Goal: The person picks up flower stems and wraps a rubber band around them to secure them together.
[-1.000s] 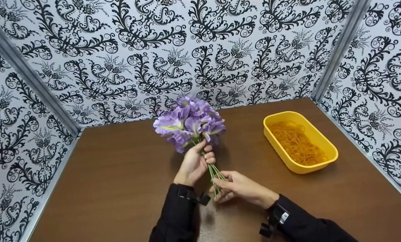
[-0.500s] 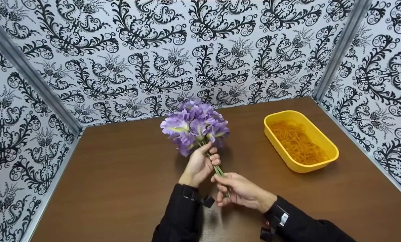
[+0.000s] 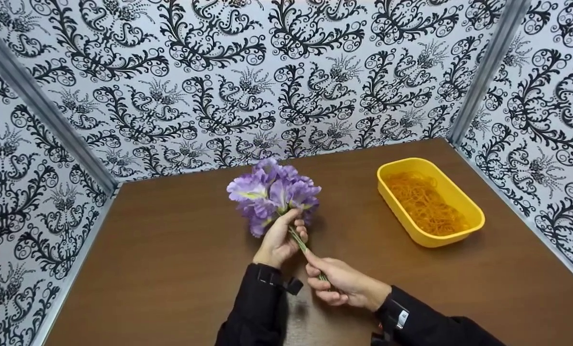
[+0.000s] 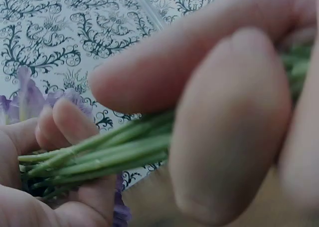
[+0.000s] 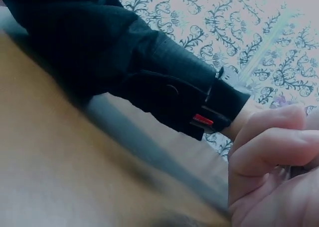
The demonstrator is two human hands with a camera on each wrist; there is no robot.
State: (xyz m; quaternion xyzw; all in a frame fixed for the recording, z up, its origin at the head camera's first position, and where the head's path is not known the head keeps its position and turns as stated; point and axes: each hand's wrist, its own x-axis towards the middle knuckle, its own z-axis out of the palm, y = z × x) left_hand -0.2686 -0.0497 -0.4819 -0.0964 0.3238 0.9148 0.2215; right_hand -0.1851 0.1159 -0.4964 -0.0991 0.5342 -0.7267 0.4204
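A bunch of purple flowers (image 3: 274,192) with frilly petals and yellow-streaked centres is held over the table, blooms pointing to the back wall. My left hand (image 3: 280,241) grips the stems just under the blooms, thumb along the top. Lower down, my right hand (image 3: 344,283) curls its fingers round the stem ends. Between the hands runs a short stretch of bare green stems (image 4: 107,154), bundled tightly in the left wrist view. There, blurred right-hand fingers (image 4: 229,122) cover part of them. In the right wrist view, curled right-hand fingers (image 5: 269,147) hide the stem ends.
A yellow plastic tub (image 3: 469,221) full of tangled amber rubber bands (image 3: 425,202) stands on the brown table (image 3: 171,254), at the right. Patterned black-and-white walls (image 3: 228,81) enclose the table at the back and both sides.
The right hand has gone from loosely spread fingers at the stem ends to a closed grip round them. The bunch has shifted a little, its blooms now lower than before.
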